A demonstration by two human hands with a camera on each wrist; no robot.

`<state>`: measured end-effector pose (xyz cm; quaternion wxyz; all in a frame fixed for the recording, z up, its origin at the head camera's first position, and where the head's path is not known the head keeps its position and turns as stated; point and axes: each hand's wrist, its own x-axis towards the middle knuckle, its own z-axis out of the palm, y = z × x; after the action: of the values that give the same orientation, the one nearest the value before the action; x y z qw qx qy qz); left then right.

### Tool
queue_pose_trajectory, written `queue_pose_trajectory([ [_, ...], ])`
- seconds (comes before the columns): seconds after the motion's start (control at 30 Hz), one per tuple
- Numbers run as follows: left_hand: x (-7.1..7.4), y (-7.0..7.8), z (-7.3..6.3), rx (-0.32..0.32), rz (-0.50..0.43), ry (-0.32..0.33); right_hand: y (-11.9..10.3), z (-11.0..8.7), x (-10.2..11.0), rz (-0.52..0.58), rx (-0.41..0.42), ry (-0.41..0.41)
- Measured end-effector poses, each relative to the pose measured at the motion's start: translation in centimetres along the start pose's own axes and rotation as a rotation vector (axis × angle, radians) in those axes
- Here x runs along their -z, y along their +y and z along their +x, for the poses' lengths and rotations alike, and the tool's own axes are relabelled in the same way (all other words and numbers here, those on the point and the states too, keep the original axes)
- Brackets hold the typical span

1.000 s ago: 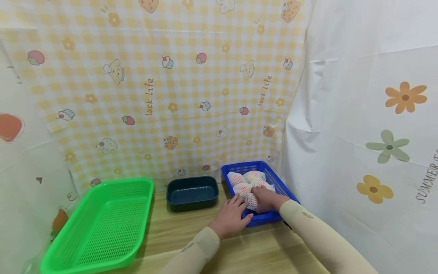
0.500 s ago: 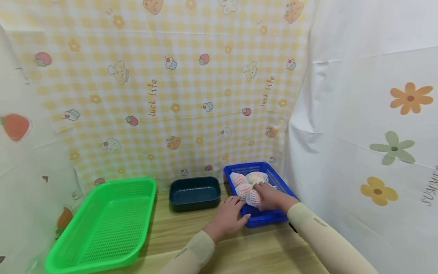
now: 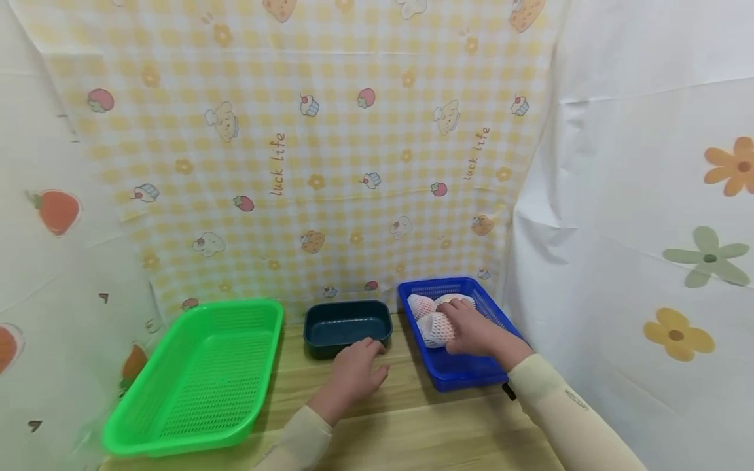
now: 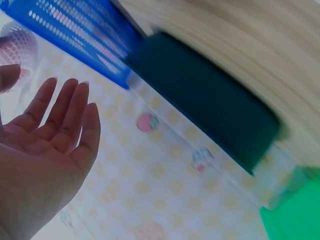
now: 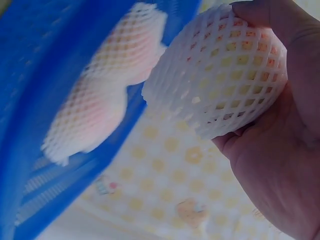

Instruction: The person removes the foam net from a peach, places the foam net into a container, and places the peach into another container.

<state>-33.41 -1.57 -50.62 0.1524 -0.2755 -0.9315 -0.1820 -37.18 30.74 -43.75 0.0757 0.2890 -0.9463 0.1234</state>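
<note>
My right hand [image 3: 474, 330] grips a round fruit in a white foam net [image 5: 220, 70], its thumb and fingers curled round the side. Reddish and yellow skin shows through the mesh. It is held above the blue basket [image 3: 453, 379], where more netted fruits [image 5: 95, 105] lie, partly hidden by the hand in the head view. My left hand [image 3: 353, 373] is in front of the dark green box [image 3: 347, 350], left of the basket. In the left wrist view the left hand [image 4: 55, 135] has loosely spread fingers and an empty palm.
A large bright green basket [image 3: 218, 373] stands at the left on the wooden table [image 3: 406, 432]. The dark green box stands between the two baskets. A yellow checked cloth [image 3: 330, 209] hangs behind, with white printed sheets [image 3: 624, 216] at the sides.
My left hand has left the blue basket's edge and moved left towards the dark green box. The right hand has raised the netted fruit from among the others. The head view has shifted slightly.
</note>
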Motion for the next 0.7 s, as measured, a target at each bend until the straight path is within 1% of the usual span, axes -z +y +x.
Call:
queue_pose_trajectory([
  [0.17,1.9,-1.8,-2.1,0.047,-0.039,0.019,-3.2,0.7,0.2,0.021,0.049,-0.001],
  [0.3,3.0,-2.8,-3.7,0.098,-0.042,0.024,-5.8,1.3,-0.1,0.025,0.092,0.006],
  [0.43,4.2,-3.5,-5.2,0.148,-0.039,0.028,-7.9,1.9,-0.8,0.058,0.134,0.007],
  [0.57,5.4,-4.0,-6.5,0.185,-0.056,0.035,-9.6,2.7,-1.9,0.068,0.174,-0.018],
  [0.7,6.0,-4.6,-7.5,0.226,-0.028,0.039,-11.0,3.5,-2.9,0.093,0.201,-0.048],
])
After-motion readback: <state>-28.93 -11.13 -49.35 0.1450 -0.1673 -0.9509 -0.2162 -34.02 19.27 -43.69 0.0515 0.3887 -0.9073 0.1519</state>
